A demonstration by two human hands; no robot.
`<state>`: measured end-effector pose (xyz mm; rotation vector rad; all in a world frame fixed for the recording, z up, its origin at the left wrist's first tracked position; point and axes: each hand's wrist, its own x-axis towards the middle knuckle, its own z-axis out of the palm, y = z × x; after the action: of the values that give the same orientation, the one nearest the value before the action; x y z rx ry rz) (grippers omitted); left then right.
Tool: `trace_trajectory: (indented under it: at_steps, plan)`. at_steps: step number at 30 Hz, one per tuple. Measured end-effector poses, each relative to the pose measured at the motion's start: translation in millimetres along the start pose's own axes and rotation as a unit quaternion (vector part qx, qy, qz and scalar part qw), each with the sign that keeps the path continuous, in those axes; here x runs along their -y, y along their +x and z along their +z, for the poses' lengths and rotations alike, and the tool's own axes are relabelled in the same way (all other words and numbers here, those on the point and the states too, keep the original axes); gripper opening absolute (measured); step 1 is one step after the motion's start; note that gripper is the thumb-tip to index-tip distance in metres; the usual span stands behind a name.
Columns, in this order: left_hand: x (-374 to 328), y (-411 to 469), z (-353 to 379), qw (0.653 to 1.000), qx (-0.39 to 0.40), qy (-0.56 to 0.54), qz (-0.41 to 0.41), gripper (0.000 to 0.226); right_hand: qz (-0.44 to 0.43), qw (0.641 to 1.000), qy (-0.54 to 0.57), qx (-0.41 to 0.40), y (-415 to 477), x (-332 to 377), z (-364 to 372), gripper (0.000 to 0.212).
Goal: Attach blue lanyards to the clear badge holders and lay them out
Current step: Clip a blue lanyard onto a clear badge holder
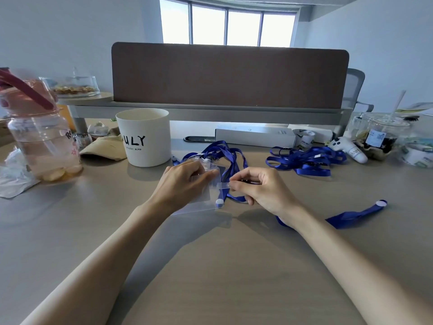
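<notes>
lying on the beige desk [210, 266]: white cup [146, 137], pink bottle [42, 141], tan cap [103, 148], white box [255, 134], blue lanyard pile [307, 160], plush toy [349, 148].

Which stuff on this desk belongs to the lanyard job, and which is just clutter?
Job: clear badge holder held by left hand; blue lanyard, its end pinched by right hand; spare lanyard pile; lanyards behind the hands.
Clutter: white cup; pink bottle; tan cap; white box; plush toy; drink cup.
</notes>
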<state>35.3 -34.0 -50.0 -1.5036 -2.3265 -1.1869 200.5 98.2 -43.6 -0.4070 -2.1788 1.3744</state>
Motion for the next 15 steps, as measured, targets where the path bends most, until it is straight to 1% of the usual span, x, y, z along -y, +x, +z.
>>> trace_trajectory:
  at_steps: [4,7,9,11,13,15]
  plan:
    - [1.1,0.4,-0.7,1.0,0.011,-0.004,-0.009,0.041,0.009,0.999,0.031,0.005,-1.5,1.7,0.0,0.006]
    - [1.4,1.2,-2.1,0.999,0.044,-0.005,-0.013,0.038,0.017,0.999,0.035,0.001,-2.2,3.3,0.5,0.007]
    - [0.8,2.6,-6.2,0.995,0.094,-0.023,-0.022,0.029,0.016,0.999,0.029,-0.008,-2.1,3.2,0.2,0.008]
    - [1.1,3.5,-12.1,0.984,0.156,-0.079,-0.038,0.019,0.016,0.999,0.031,-0.02,-1.9,3.1,-0.3,0.008]
    - [0.1,3.6,-16.8,0.963,0.217,-0.146,-0.062,0.018,0.027,0.998,0.052,-0.032,-1.6,3.3,-0.6,0.009]
    - [-3.4,2.5,-18.4,0.949,0.255,-0.173,-0.072,0.021,0.04,0.996,0.067,-0.035,-1.2,4.1,-0.9,0.01]
